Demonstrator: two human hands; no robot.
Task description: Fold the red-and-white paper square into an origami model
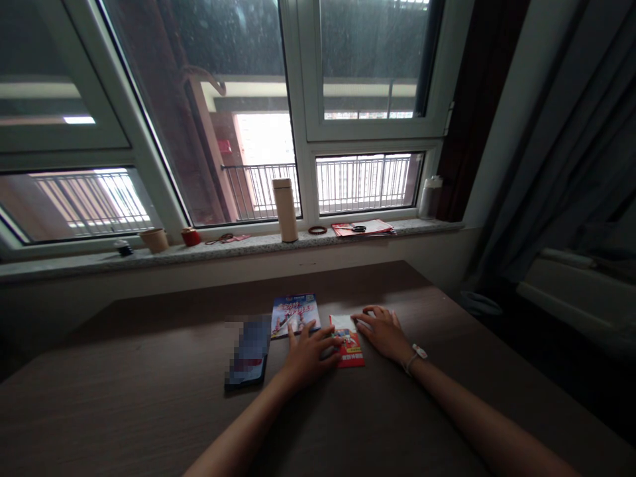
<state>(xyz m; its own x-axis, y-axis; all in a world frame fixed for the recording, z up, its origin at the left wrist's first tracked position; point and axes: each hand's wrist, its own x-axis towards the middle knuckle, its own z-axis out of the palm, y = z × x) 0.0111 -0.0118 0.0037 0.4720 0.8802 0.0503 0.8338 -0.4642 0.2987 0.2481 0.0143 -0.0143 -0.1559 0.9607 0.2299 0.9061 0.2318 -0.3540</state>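
Left hand (308, 354) and my right hand (382, 331) lie open, flat on the red leaflet (355, 356) between them, pinning it still.

Dim room lit only by daylight through the window (268, 132), glass overexposed and glaring at centre, table (124, 384) and curtain (571, 132) in deep shadow, wide-angle bending at edges, phone (248, 354) screen pixelated
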